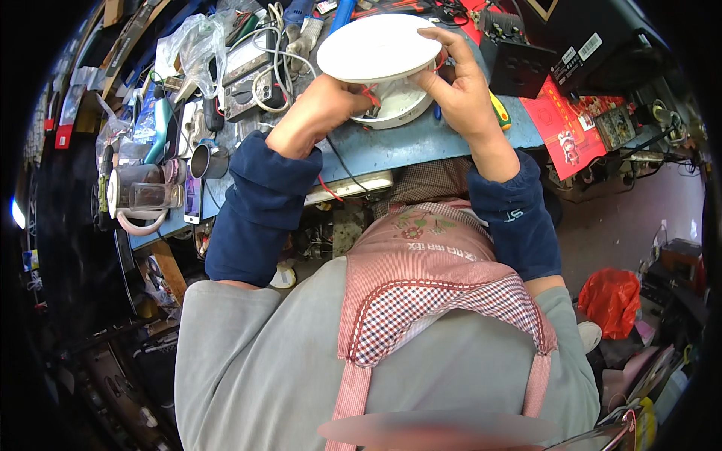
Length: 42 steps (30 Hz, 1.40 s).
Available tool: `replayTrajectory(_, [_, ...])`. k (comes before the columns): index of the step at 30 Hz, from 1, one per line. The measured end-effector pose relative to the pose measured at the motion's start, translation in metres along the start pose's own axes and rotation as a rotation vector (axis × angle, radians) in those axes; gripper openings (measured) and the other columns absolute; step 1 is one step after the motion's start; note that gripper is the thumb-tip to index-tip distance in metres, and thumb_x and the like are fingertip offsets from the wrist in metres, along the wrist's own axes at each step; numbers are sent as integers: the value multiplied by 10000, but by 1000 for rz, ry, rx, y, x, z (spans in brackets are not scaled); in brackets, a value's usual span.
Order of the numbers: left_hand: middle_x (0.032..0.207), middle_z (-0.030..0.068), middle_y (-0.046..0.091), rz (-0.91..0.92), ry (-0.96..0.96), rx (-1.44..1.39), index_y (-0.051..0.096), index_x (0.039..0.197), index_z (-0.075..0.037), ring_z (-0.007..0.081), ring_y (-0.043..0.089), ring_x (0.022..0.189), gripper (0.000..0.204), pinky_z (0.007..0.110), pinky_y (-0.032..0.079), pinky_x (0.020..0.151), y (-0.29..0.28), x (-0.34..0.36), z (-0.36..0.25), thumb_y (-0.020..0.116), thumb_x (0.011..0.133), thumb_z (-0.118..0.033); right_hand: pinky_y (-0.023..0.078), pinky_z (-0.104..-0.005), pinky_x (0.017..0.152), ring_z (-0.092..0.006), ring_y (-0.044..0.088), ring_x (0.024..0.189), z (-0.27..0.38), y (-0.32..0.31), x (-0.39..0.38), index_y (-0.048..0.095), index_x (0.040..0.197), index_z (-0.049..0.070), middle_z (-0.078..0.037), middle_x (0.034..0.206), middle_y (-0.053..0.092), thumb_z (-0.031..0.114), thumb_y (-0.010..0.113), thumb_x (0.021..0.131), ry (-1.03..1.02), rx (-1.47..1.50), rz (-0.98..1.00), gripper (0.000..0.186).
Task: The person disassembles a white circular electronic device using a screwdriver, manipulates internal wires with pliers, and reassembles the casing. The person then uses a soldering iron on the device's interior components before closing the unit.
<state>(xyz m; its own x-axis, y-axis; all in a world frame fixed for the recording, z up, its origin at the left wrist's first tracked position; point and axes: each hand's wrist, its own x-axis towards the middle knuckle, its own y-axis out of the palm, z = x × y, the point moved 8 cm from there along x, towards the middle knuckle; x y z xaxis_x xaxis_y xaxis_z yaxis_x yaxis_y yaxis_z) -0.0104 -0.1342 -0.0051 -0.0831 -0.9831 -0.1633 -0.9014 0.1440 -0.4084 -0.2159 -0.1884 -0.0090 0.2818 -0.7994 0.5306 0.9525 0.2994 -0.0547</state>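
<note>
My right hand (pixel 465 89) grips the right edge of a white round disc (pixel 378 48), thumb below and fingers over the rim. The disc is tilted above a shallow white round housing (pixel 402 118), which sits on the blue bench near its front edge. Red wires (pixel 370 94) show in the gap between the two. My left hand (pixel 322 107) reaches under the disc's left side, its fingers curled close to those wires. The disc partly hides the fingertips, so what they pinch cannot be made out.
Left on the bench are a clear plastic bag (pixel 199 54), a multimeter (pixel 252 94), a phone (pixel 193 199), a glass jug (pixel 143 192) and a black cup (pixel 208 161). A yellow-green tool (pixel 500 113), red printed paper (pixel 553 124) and a black box (pixel 519 64) lie right.
</note>
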Motion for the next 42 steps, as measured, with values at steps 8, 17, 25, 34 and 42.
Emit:
replayTrajectory(8, [1361, 101, 757, 62, -50, 104, 645, 1480, 38, 181, 668, 1208, 612, 334, 533, 1041, -3, 0, 0, 812, 891, 21, 520, -392, 1080, -284, 650, 1206, 6, -1, -1, 650, 1443, 126, -130, 1289, 658, 140, 872, 880, -4, 5, 5, 606])
replayTrajectory(17, [1373, 122, 753, 1, -83, 23, 658, 1468, 49, 188, 672, 1221, 539, 336, 518, 1064, -5, -12, -4, 799, 958, -56, 535, -382, 1025, -269, 650, 1151, 12, -1, -1, 663, 1430, 131, -104, 1255, 657, 133, 883, 884, -53, -43, -14, 588])
replayTrajectory(25, [1427, 94, 731, 207, -162, 44, 629, 1516, 30, 183, 651, 1291, 578, 355, 508, 1113, -7, -8, -4, 798, 964, -9, 541, -376, 985, -251, 642, 1103, 18, -2, 0, 684, 1416, 144, -91, 1195, 647, 165, 908, 871, -144, -75, -32, 590])
replayTrajectory(34, [1452, 106, 720, 6, 6, 29, 619, 1537, 7, 198, 634, 1320, 590, 346, 499, 1131, -5, -6, -3, 777, 969, 10, 506, -325, 1068, -174, 605, 1156, 27, -2, -3, 638, 1476, 84, -62, 1259, 620, 43, 838, 901, -151, -172, -1, 610])
replayTrajectory(42, [1465, 101, 715, 13, 2, 58, 616, 1542, 5, 199, 630, 1320, 570, 357, 498, 1135, -5, -7, -6, 778, 996, -24, 508, -329, 1053, -179, 605, 1144, 29, -3, -4, 651, 1472, 106, -61, 1255, 631, 80, 853, 900, -169, -183, -17, 607])
